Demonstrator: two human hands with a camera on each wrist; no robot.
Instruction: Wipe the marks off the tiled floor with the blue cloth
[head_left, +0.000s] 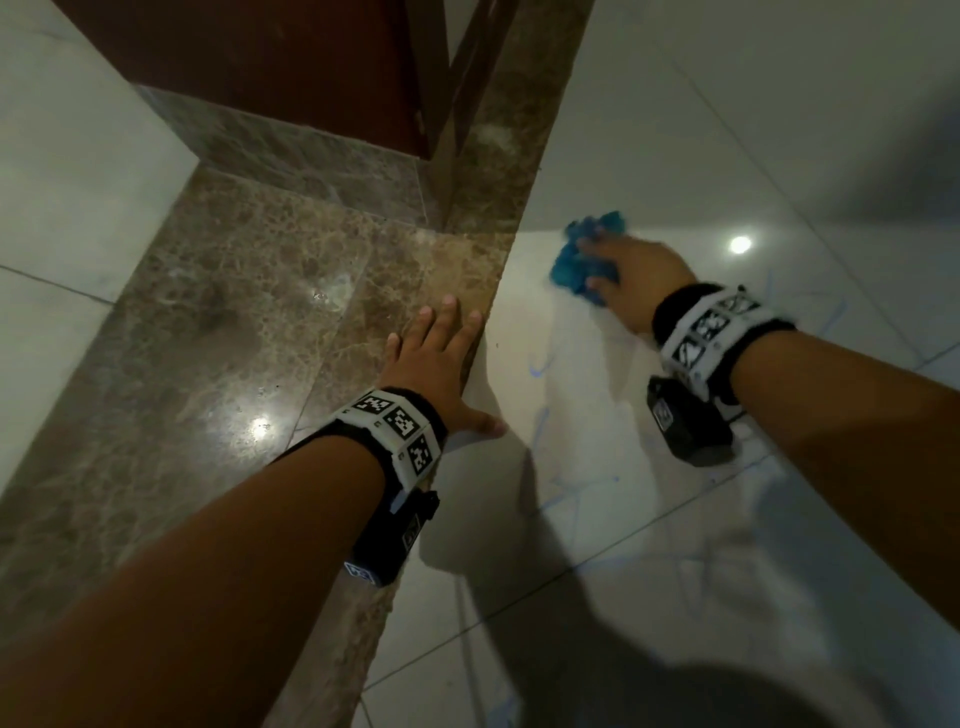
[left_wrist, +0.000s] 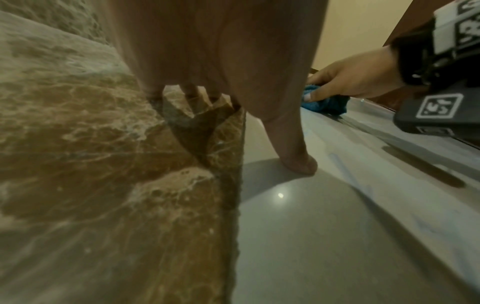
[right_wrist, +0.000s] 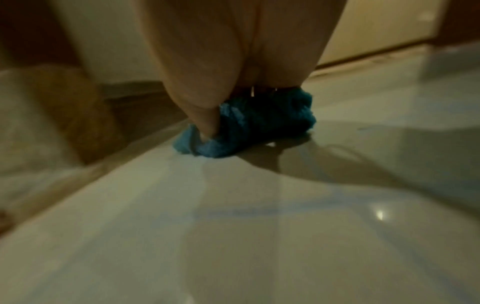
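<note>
A bunched blue cloth (head_left: 576, 254) lies on the white tiled floor (head_left: 701, 156) beside the brown marble strip. My right hand (head_left: 631, 280) grips it from above and holds it down on the tile; in the right wrist view the thumb digs into the cloth (right_wrist: 249, 123). Faint blue marks (head_left: 540, 366) streak the tiles nearer to me, between my two arms. My left hand (head_left: 441, 364) rests flat with straight fingers on the marble strip, its thumb (left_wrist: 298, 162) down on the white tile. The left wrist view also catches the cloth (left_wrist: 324, 105) under the right hand (left_wrist: 350, 82).
A brown marble threshold (head_left: 234, 312) runs diagonally across the floor. A dark red-brown wooden door frame (head_left: 311, 67) stands at its far end. White tiles (head_left: 675, 597) with grout lines and more faint blue scribbles spread to the right and toward me.
</note>
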